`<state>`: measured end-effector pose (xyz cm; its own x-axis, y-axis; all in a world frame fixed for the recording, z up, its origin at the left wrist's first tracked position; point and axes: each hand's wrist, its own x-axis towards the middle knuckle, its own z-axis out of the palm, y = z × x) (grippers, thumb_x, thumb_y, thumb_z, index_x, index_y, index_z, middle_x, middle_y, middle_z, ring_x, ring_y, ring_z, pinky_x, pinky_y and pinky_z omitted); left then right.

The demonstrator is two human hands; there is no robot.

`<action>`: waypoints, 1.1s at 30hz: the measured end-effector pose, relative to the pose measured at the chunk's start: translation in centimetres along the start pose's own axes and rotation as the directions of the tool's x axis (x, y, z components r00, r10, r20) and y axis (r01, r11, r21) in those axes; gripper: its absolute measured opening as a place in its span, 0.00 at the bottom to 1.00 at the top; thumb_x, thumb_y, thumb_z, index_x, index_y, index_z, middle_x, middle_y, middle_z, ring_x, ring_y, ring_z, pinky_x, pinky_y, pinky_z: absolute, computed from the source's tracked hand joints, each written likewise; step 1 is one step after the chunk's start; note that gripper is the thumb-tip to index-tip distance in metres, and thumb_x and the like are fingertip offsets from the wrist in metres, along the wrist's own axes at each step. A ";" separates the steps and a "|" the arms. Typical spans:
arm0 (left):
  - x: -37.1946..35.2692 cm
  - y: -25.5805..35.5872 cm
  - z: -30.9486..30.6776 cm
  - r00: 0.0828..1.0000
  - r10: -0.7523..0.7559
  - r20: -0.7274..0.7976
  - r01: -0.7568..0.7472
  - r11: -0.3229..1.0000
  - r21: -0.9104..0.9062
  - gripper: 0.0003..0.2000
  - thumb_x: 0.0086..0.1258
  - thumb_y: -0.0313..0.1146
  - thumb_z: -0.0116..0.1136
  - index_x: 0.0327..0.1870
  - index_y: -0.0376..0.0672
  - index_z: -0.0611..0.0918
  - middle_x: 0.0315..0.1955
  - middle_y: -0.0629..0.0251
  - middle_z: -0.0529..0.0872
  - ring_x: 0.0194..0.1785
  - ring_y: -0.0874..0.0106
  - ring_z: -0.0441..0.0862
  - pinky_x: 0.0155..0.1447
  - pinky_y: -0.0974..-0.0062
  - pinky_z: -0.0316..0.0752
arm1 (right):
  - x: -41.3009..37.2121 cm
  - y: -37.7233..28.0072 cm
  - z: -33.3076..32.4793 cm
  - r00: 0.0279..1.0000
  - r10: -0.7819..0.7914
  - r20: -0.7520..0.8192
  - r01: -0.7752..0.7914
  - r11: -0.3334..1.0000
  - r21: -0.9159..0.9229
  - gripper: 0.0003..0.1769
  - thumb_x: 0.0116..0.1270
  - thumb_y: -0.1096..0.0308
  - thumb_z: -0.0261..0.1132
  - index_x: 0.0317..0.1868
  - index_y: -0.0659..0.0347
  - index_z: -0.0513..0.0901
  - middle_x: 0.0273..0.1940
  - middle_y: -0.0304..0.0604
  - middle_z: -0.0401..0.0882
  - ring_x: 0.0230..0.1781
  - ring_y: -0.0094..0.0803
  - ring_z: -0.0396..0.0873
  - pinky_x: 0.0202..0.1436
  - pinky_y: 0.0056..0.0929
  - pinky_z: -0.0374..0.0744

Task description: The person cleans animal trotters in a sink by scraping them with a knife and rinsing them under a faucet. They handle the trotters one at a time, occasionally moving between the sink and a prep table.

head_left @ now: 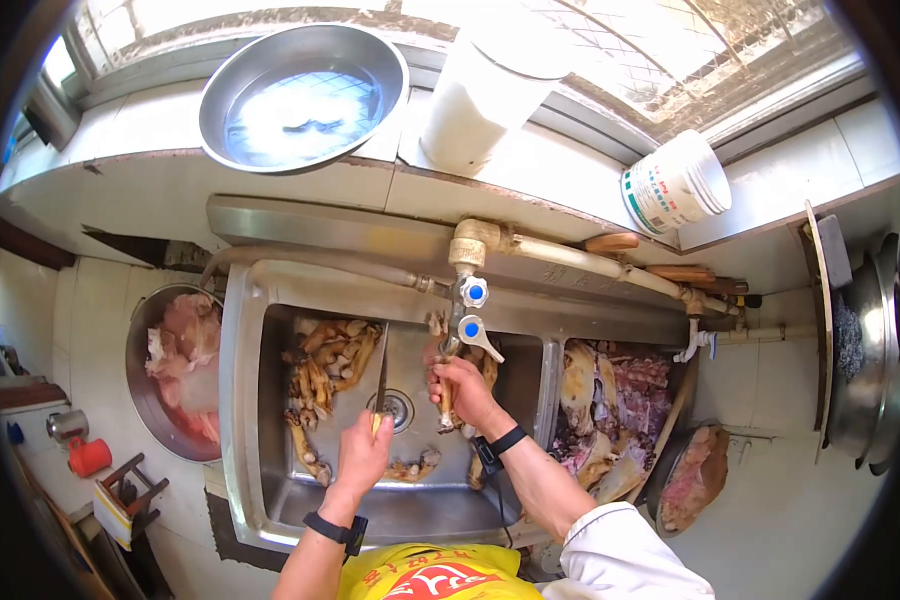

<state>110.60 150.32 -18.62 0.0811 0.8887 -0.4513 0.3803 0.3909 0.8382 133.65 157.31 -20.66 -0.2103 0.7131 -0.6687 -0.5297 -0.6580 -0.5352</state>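
Right grip (463, 392) perhaps holds meat (447, 412) under tap (467, 300).

Left basin (410, 505) crowded; bare steel only along its lower edge in frame.
Chicken feet (330, 365) fill its upper left; tap (467, 300) overhangs centre, right hand (465, 390) with chicken foot (446, 405) beneath, left hand (363, 455) with upright knife (381, 375) beside. Right basin (553, 370) packed with meat (620, 400); meat bowl (135, 380) blocks the tabletop (95, 320) at frame left.
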 end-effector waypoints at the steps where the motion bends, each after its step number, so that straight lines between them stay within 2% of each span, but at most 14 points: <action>1: -0.2 0.5 0.2 0.999 -0.017 0.039 0.019 0.999 -0.050 0.17 0.81 0.43 0.57 0.42 0.35 0.76 0.25 0.44 0.82 0.35 0.40 0.84 0.38 0.50 0.74 | -0.2 -0.1 0.3 1.000 0.010 0.001 -0.010 1.000 -0.008 0.13 0.74 0.70 0.61 0.56 0.64 0.77 0.34 0.37 0.75 0.30 0.26 0.75 0.35 0.29 0.79; 6: -1.1 1.4 0.8 0.998 -0.037 0.054 0.043 0.994 -0.104 0.16 0.84 0.43 0.51 0.45 0.36 0.76 0.26 0.45 0.83 0.34 0.42 0.84 0.37 0.51 0.74 | -1.2 -0.5 1.6 0.997 0.078 0.027 -0.072 0.981 -0.179 0.17 0.83 0.57 0.59 0.57 0.63 0.76 0.32 0.35 0.73 0.26 0.22 0.72 0.28 0.24 0.76; 9: -1.9 2.8 -0.1 0.971 -0.156 0.182 0.177 0.979 -0.105 0.17 0.84 0.44 0.50 0.44 0.36 0.76 0.27 0.44 0.83 0.35 0.40 0.84 0.38 0.49 0.74 | -1.9 -0.8 2.8 0.994 0.096 0.053 -0.083 0.975 -0.208 0.14 0.83 0.57 0.60 0.53 0.59 0.75 0.30 0.33 0.72 0.25 0.21 0.72 0.27 0.23 0.75; 11: -2.3 1.4 0.2 0.994 -0.014 0.107 0.022 0.997 -0.068 0.17 0.85 0.44 0.49 0.44 0.36 0.76 0.26 0.43 0.83 0.35 0.38 0.83 0.38 0.46 0.73 | -1.9 -0.4 3.0 0.994 0.099 0.052 -0.085 0.972 -0.220 0.14 0.83 0.57 0.60 0.52 0.59 0.75 0.30 0.33 0.72 0.25 0.20 0.72 0.26 0.23 0.74; 15: -2.9 0.3 0.3 0.995 -0.001 0.099 0.011 0.995 -0.095 0.16 0.84 0.43 0.49 0.45 0.36 0.76 0.26 0.41 0.83 0.37 0.36 0.82 0.39 0.44 0.72 | -1.9 0.4 3.5 0.996 0.090 0.011 -0.083 0.957 -0.277 0.16 0.84 0.55 0.58 0.55 0.61 0.75 0.30 0.33 0.71 0.23 0.20 0.68 0.25 0.22 0.72; 18: -2.9 0.9 -0.1 0.993 0.027 0.116 -0.014 0.994 -0.107 0.16 0.85 0.43 0.48 0.45 0.36 0.76 0.24 0.46 0.84 0.28 0.44 0.84 0.33 0.50 0.74 | -2.1 0.6 3.9 0.996 0.088 -0.001 -0.084 0.948 -0.308 0.16 0.85 0.54 0.57 0.54 0.60 0.75 0.29 0.33 0.70 0.22 0.20 0.68 0.24 0.21 0.71; 20: -3.0 3.0 -1.0 0.960 -0.138 0.243 0.200 0.946 -0.254 0.17 0.86 0.44 0.46 0.44 0.37 0.76 0.23 0.57 0.83 0.19 0.60 0.82 0.25 0.61 0.75 | -2.3 0.7 4.3 0.996 0.073 -0.055 -0.087 0.929 -0.359 0.16 0.85 0.53 0.57 0.53 0.59 0.75 0.29 0.32 0.70 0.22 0.19 0.68 0.24 0.21 0.70; 22: -2.8 3.5 -1.1 0.935 -0.172 0.311 0.291 0.873 -0.393 0.18 0.87 0.45 0.44 0.43 0.38 0.75 0.21 0.61 0.81 0.16 0.67 0.79 0.22 0.67 0.73 | -2.3 1.1 4.3 0.993 0.055 -0.108 -0.095 0.909 -0.407 0.16 0.85 0.52 0.56 0.52 0.57 0.75 0.29 0.32 0.70 0.22 0.19 0.67 0.24 0.20 0.69; 23: -2.6 3.7 -1.0 0.905 -0.193 0.380 0.379 0.772 -0.510 0.19 0.88 0.46 0.43 0.42 0.39 0.75 0.20 0.66 0.78 0.14 0.74 0.76 0.19 0.73 0.72 | -2.3 1.6 3.8 0.996 -0.023 -0.087 -0.026 0.855 -0.518 0.18 0.85 0.50 0.57 0.50 0.58 0.74 0.28 0.31 0.71 0.22 0.19 0.68 0.23 0.22 0.69; 24: -2.4 4.0 -1.0 0.904 -0.194 0.382 0.381 0.770 -0.511 0.19 0.88 0.46 0.43 0.42 0.39 0.75 0.20 0.66 0.78 0.14 0.74 0.76 0.19 0.73 0.72 | -2.4 2.2 3.4 0.994 -0.097 -0.056 0.041 0.784 -0.620 0.19 0.84 0.49 0.58 0.49 0.59 0.74 0.27 0.31 0.71 0.22 0.19 0.68 0.23 0.24 0.69; 25: -1.9 4.4 -1.0 0.930 -0.202 0.306 0.332 0.818 -0.470 0.20 0.88 0.47 0.41 0.41 0.38 0.75 0.20 0.66 0.78 0.14 0.73 0.76 0.19 0.73 0.72 | -2.6 2.7 3.1 0.994 -0.095 -0.057 0.039 0.783 -0.621 0.19 0.84 0.49 0.58 0.49 0.59 0.74 0.27 0.31 0.71 0.22 0.19 0.68 0.23 0.24 0.69; 27: -0.3 5.0 -1.6 0.961 -0.214 0.177 0.265 0.898 -0.352 0.20 0.88 0.44 0.43 0.41 0.34 0.75 0.20 0.60 0.80 0.14 0.68 0.79 0.21 0.67 0.75 | -3.4 4.0 2.5 0.980 -0.160 0.122 0.193 0.581 -0.791 0.22 0.84 0.47 0.57 0.46 0.60 0.73 0.27 0.31 0.70 0.22 0.19 0.67 0.23 0.26 0.68; 32: 2.2 4.2 -0.8 0.983 -0.174 0.054 0.182 0.965 -0.189 0.21 0.87 0.43 0.45 0.40 0.31 0.75 0.21 0.51 0.82 0.16 0.61 0.82 0.23 0.61 0.77 | -6.1 4.7 5.6 0.993 -0.103 0.063 0.116 0.661 -0.741 0.23 0.85 0.46 0.54 0.44 0.61 0.73 0.26 0.32 0.70 0.22 0.20 0.68 0.24 0.26 0.69; 33: 2.4 2.7 0.7 0.993 -0.091 -0.077 0.080 0.988 -0.128 0.21 0.87 0.43 0.46 0.39 0.31 0.75 0.21 0.50 0.82 0.16 0.60 0.82 0.22 0.61 0.77 | -6.3 4.6 6.2 0.992 -0.127 0.027 0.105 0.663 -0.741 0.24 0.86 0.46 0.53 0.44 0.61 0.74 0.25 0.32 0.70 0.21 0.20 0.68 0.23 0.26 0.69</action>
<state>112.47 153.35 -17.63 -0.0252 0.8653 -0.5006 0.2641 0.4887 0.8315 127.38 151.26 -15.71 -0.1632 0.7972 -0.5812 0.2352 -0.5406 -0.8077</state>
